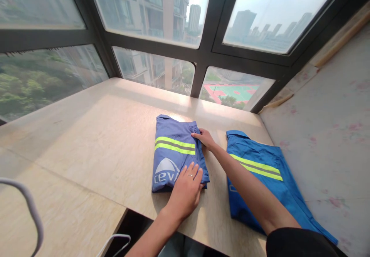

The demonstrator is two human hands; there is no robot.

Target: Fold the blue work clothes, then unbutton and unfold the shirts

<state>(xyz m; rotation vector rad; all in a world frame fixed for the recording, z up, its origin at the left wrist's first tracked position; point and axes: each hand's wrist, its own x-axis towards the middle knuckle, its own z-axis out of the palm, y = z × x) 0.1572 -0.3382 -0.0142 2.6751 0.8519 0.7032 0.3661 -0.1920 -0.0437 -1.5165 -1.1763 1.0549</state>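
Purple garment (177,157): lying folded on the desk (86,122), slightly below the middle of the view toward 6 o'clock, pale logo and yellow-edged band face up.
Left hand (187,185): resting palm down on the garment's 5 o'clock corner, fingers slightly parted, likely to keep the layers flat and still.
Right hand (204,138): pinching the side edge at 2 o'clock, thumb on top, other fingers mostly out of sight, probably to keep the folded side in line.
Blue garment (260,158): laid out at 4 o'clock, partly hidden by the right forearm (248,189), similar band upward, perhaps set apart to leave working room.
Cables: grey cable (36,220) looping at 8 o'clock, white cable (120,235) at 7, both well apart from the cloth.
Surroundings: window frame (156,47) at 12 o'clock, flowered wall (332,133) at 3.
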